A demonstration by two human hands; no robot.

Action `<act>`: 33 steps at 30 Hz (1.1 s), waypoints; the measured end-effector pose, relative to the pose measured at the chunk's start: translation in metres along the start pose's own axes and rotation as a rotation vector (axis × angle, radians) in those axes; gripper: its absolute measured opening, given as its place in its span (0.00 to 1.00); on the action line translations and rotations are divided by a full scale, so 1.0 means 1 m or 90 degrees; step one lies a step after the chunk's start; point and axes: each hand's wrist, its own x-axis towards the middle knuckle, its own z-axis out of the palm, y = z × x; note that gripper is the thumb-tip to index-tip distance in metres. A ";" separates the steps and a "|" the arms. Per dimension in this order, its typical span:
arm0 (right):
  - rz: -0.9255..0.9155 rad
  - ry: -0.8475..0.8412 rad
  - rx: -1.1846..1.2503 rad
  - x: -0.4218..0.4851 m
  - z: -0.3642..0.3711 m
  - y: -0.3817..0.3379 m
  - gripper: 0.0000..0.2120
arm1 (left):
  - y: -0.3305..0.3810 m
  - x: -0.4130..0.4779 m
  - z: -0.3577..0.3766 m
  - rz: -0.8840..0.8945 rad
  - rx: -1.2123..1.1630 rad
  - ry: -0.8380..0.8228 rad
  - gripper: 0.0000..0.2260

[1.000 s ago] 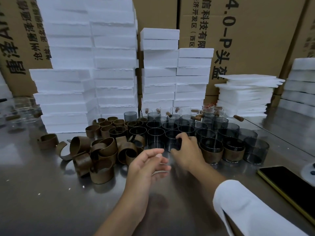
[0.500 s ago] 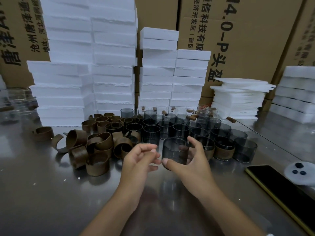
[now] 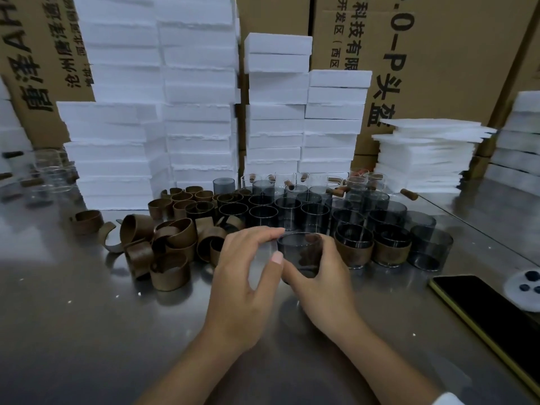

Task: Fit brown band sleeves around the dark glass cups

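Right hand [image 3: 324, 287] gripped one bare dark glass cup [image 3: 301, 249] upright near mid-table. Its thumb lay across the near wall and its fingers [image 3: 333, 255] curled round the 3 o'clock side. Left hand [image 3: 245, 273] pinched the same cup from 9 o'clock, with fingers [image 3: 263, 233] arched onto the rim and thumb tip at the wall. There was blur in the gap under that hand, couldn't tell what. Couldn't tell if the cup base touched the table [image 3: 87, 331].

Brown band sleeves [image 3: 163, 249] lay tumbled in a loose pile at 9 to 10 o'clock of the cup, the nearest just beside the left knuckles. The cluster of dark cups [image 3: 292, 209] stood packed rim to rim at 12 o'clock, its front row just beyond the held cup. Two sleeved cups [image 3: 355, 252] stood touching each other at 3 o'clock, the nearer one just beside the right fingers. One more bare cup [image 3: 431, 249] stood just beside the outer sleeved one.

A phone [image 3: 491, 314] lay aslant at 4 o'clock and ran off the lower right frame edge, with a white disc [image 3: 523, 299] at its 2 o'clock. A table edge or seam ran diagonally behind the cups at 2 o'clock. Foam slabs [image 3: 152, 112] were stacked wall-like along 12 o'clock, with cardboard boxes [image 3: 438, 54] behind them. Clear glasses [image 3: 49, 179] stood far out at 10 o'clock. Bare steel showed from 6 to 8 o'clock around the forearms.
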 end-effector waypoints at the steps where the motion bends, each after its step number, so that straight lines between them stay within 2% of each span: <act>1: -0.006 -0.007 -0.008 0.000 0.000 0.001 0.18 | 0.000 -0.001 0.001 0.020 0.014 -0.019 0.12; 5: -0.027 -0.019 -0.071 0.000 -0.001 0.002 0.28 | -0.005 -0.004 0.003 0.007 0.031 -0.076 0.13; 8: -0.021 0.003 -0.072 0.001 -0.002 0.003 0.30 | -0.009 -0.005 0.001 -0.041 0.020 -0.077 0.15; 14: -0.030 0.013 -0.016 -0.001 -0.002 -0.001 0.25 | -0.011 -0.004 0.001 -0.070 0.029 -0.091 0.15; 17: -0.041 0.005 -0.006 -0.002 -0.001 -0.002 0.27 | -0.009 -0.004 0.001 -0.078 0.003 -0.082 0.16; 19: -0.053 -0.001 -0.014 -0.004 0.001 -0.004 0.29 | -0.007 -0.003 0.001 -0.091 -0.014 -0.081 0.14; 23: -0.075 -0.034 -0.025 -0.009 0.004 -0.009 0.26 | -0.010 -0.003 0.001 -0.126 -0.070 -0.084 0.15; 30: -0.105 -0.111 -0.093 -0.013 0.005 -0.013 0.36 | -0.010 0.000 -0.001 -0.051 -0.079 -0.063 0.18; 33: -0.097 -0.118 -0.105 -0.012 0.004 -0.014 0.36 | -0.006 -0.001 0.001 -0.006 -0.048 -0.089 0.18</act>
